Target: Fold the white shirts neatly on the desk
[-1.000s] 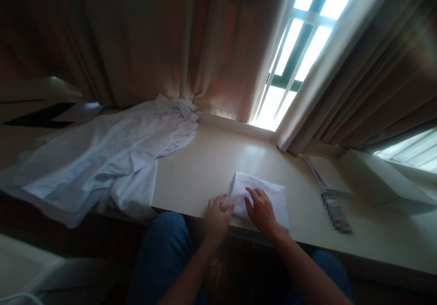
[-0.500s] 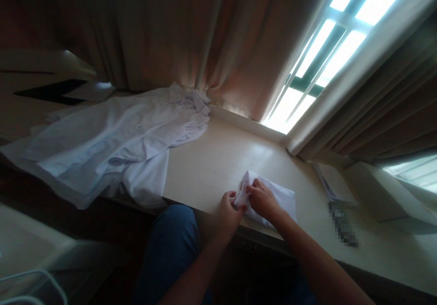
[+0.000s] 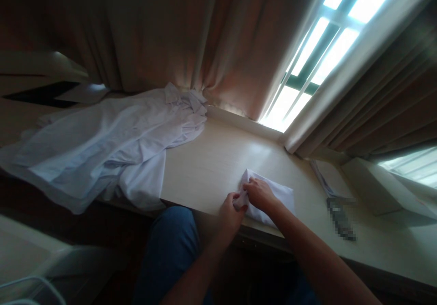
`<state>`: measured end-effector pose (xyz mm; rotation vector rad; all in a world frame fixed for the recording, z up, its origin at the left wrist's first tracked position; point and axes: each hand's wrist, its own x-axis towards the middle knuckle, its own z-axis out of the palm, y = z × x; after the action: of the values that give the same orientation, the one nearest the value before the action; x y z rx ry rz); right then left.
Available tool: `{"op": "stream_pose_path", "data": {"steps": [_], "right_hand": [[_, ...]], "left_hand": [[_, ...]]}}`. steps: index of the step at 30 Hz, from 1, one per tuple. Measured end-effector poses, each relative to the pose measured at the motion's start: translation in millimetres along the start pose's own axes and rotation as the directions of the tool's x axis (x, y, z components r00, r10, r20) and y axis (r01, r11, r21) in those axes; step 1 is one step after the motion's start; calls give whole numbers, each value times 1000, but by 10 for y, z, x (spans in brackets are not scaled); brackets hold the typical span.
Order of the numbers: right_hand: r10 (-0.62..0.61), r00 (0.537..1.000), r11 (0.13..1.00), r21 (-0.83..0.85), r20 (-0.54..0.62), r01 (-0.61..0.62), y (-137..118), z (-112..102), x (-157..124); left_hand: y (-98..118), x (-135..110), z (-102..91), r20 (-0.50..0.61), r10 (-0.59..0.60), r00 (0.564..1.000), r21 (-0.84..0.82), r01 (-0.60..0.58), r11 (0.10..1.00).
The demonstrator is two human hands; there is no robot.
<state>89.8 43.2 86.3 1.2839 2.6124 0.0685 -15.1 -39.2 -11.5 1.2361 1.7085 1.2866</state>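
1. The folded white cloth [image 3: 278,195] lies on the near edge of the pale bench [image 3: 211,164], right of its middle. Its near-left part is covered by the hands, so the fold there cannot be read.
2. The left hand [image 3: 229,210] comes up from below the bench edge. Its fingers are pinched shut on the cloth's left corner, and its palm side is hidden.
3. The right hand [image 3: 260,193] rests on top of the cloth with its fingers curled over the same left corner, gripping it. The fingertips are tucked into the fabric and out of sight.
4. A loose heap of white garments [image 3: 102,145] spreads over the left of the bench and hangs over its near edge, well apart from the cloth. In the dim light its separate pieces cannot be told apart.
5. To the right of the cloth lies a small dark object [image 3: 339,218], pixelated and unreadable. A stack of papers [image 3: 327,180] sits just beyond it, and a pale box [image 3: 378,186] is partly cut off by the right edge.
6. Brown curtains [image 3: 153,32] cover the far wall, and the window [image 3: 307,54] between them is washed out by glare.
7. A blue-trousered knee [image 3: 167,250] shows below the bench in deep shadow.
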Motion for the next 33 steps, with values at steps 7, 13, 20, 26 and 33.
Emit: {"op": "stream_pose_path", "data": {"steps": [7, 13, 20, 26, 33], "right_hand": [[35, 994, 999, 24, -100, -33, 84, 82, -84], [79, 990, 996, 44, -116, -74, 81, 116, -110], [78, 989, 995, 74, -128, -69, 82, 148, -101], [74, 988, 975, 220, -136, -43, 97, 242, -147], [314, 881, 795, 605, -353, -41, 381, 665, -430]], "left_hand": [[16, 40, 42, 69, -4, 998, 74, -1, 997], [-4, 128, 65, 118, -7, 993, 81, -3, 997], [9, 157, 86, 151, -2, 989, 34, -3, 999], [68, 156, 103, 180, -88, 980, 286, 34, 958], [145, 142, 60, 22, -151, 988, 198, 144, 969]]}}
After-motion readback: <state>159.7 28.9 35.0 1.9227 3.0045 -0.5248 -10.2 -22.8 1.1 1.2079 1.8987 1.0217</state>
